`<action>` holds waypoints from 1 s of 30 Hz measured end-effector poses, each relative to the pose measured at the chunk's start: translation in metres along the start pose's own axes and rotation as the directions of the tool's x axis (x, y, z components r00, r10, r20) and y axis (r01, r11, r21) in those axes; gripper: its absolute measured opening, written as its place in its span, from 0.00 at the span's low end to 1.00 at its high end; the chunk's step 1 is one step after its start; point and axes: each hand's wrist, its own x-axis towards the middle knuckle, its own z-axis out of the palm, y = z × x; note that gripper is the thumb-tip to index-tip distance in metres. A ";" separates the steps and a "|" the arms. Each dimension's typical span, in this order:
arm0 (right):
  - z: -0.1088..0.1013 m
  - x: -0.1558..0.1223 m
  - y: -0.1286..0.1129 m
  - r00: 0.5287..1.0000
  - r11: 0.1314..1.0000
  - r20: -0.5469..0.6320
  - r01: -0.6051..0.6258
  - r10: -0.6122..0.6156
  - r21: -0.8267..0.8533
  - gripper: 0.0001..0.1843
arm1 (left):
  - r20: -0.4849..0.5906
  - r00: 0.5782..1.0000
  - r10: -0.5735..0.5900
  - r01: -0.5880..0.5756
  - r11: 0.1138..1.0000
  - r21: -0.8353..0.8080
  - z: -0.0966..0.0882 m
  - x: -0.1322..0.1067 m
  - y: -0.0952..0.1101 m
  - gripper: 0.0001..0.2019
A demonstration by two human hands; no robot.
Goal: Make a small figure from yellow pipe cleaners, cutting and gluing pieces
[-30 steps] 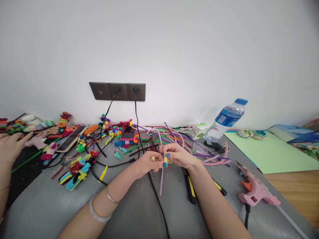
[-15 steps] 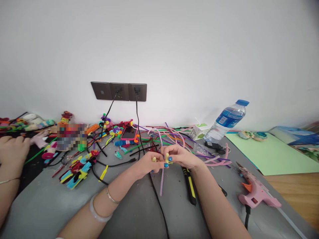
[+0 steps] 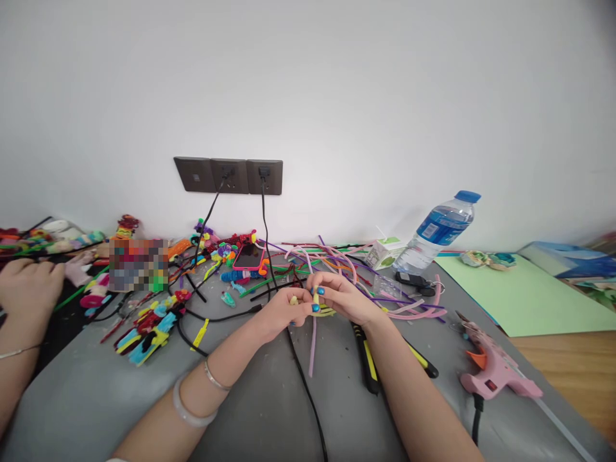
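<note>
My left hand (image 3: 287, 312) and my right hand (image 3: 341, 298) meet over the middle of the grey table. Both pinch a pale yellow pipe cleaner piece (image 3: 316, 299), bent or coiled small; its full shape is hidden by the fingers. A light end of it pokes out above my left fingers. Under my hands lie a lilac pipe cleaner (image 3: 312, 350) and some yellow strands. Pliers with black and yellow handles (image 3: 368, 366) rest beneath my right wrist, partly covered by the forearm.
A pink glue gun (image 3: 500, 378) lies at right, near a tilted water bottle (image 3: 436, 232), a drink carton (image 3: 385, 253) and car keys (image 3: 414, 282). Pipe-cleaner figures (image 3: 149, 327), a phone (image 3: 250, 256) and black cables cover the left and back. Another person's hand (image 3: 31, 289) rests far left.
My hands have shifted slightly left and up, still together on the pale yellow piece. More of the pliers' right handle shows beside my forearm.
</note>
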 end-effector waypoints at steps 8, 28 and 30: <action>0.002 0.002 -0.002 0.999 0.999 -0.053 0.002 0.000 0.047 0.12 | 0.003 0.996 -0.085 0.084 0.978 -0.189 0.003 0.002 0.002 0.16; 0.006 0.007 -0.004 0.987 0.948 -0.114 0.074 -0.114 -0.308 0.11 | -0.106 0.948 -0.300 0.192 0.805 -0.561 0.007 0.008 0.005 0.14; 0.007 0.008 -0.003 0.988 0.945 -0.111 0.070 -0.110 -0.318 0.12 | -0.115 0.945 -0.305 0.192 0.807 -0.559 0.005 0.008 0.004 0.13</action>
